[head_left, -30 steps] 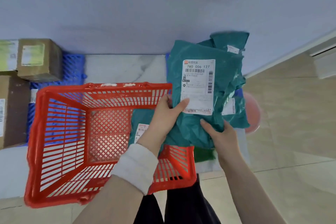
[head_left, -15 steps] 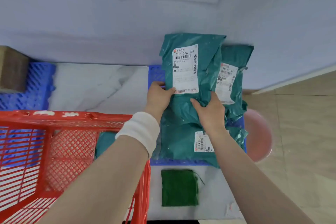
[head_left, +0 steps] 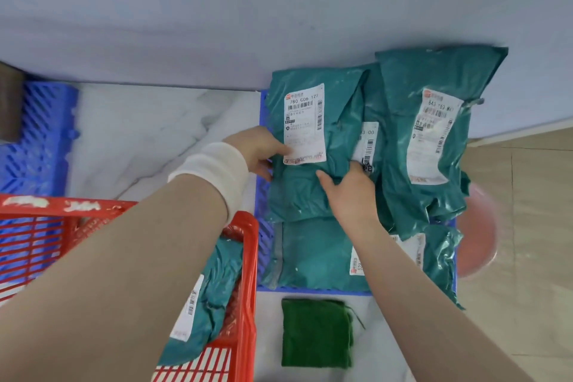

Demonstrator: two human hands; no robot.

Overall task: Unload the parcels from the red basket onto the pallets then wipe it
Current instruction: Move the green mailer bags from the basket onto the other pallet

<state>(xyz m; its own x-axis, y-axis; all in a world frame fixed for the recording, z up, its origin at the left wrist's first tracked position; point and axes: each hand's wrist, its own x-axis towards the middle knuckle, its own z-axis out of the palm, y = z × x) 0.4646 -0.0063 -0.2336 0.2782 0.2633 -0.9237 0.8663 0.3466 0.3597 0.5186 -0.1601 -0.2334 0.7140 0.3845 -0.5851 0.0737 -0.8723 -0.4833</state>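
A teal parcel with a white label lies on top of other teal parcels on the right blue pallet. My left hand pinches its left edge, thumb on the label. My right hand lies palm down on its lower right part, fingers curled over the right edge. The red basket stands at the lower left under my left forearm. One teal parcel is still in the basket. A folded green cloth lies on the floor in front of the pallet.
More teal parcels lean against the wall and lie at the pallet's front. A pink basin sits right of the pallet. A second blue pallet with a brown box is at the far left, marble floor between.
Both hands carried the labelled teal parcel from above the basket to the right pallet and lowered it onto the pile. The view shifted right along with them.
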